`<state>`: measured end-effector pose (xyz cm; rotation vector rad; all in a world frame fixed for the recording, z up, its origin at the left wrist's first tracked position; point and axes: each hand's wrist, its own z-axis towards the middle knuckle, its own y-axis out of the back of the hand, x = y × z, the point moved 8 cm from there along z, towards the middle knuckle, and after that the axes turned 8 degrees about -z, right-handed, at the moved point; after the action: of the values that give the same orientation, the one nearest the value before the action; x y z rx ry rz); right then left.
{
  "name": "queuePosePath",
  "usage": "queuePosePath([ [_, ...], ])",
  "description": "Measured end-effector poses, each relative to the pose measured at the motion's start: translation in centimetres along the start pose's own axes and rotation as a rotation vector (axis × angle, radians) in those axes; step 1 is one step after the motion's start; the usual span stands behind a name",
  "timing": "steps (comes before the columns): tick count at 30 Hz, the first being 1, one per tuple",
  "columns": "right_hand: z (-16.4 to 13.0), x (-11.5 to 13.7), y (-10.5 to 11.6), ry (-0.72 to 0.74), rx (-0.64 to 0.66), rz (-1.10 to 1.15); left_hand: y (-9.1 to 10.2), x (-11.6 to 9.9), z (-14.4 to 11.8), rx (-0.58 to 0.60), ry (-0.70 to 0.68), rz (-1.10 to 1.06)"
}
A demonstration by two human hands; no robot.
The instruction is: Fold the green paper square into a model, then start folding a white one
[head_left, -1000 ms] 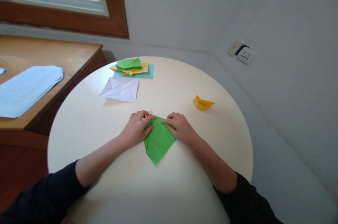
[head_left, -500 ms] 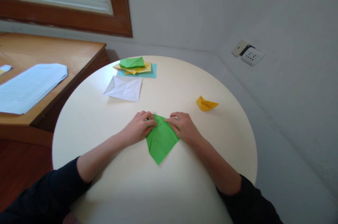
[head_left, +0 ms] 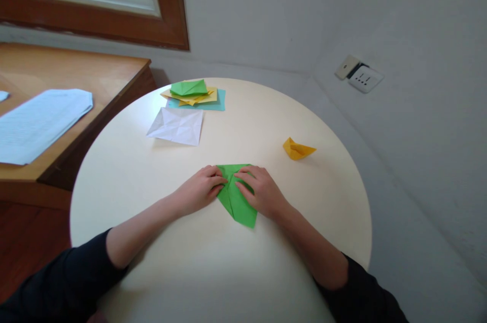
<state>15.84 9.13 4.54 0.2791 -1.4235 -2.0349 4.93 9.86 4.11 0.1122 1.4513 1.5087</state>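
Observation:
A partly folded sheet of green paper lies on the white round table, with creases running across it and one corner pointing toward me. My left hand grips its left edge, fingers bent and pressed together. My right hand rests over the right side, its fingers spread out flat on the paper and the tips close to the centre crease. Part of the paper's right edge is hidden beneath that hand.
A folded yellow paper boat sits to the right. At the far left are a creased white sheet and a pile of coloured papers. A wooden desk holding papers stands left of the table; a wall socket is at right.
The green paper has turned, so its near corner has swung to the right. My right hand has spread its fingers further over the paper; my left stays at the left edge.

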Motion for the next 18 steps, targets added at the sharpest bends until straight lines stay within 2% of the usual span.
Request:
queuePosePath([
  [5,0.0,-0.2,-1.1,0.000,0.105,-0.005,0.1,0.4,0.0,0.008,0.016,-0.007],
  [11,0.0,-0.5,-1.1,-0.004,0.117,0.019,1.2,1.0,-0.2,-0.059,0.022,-0.057],
  [18,-0.1,-0.6,-1.0,0.019,0.102,0.020,0.3,1.6,-0.3,0.095,0.028,-0.081],
])
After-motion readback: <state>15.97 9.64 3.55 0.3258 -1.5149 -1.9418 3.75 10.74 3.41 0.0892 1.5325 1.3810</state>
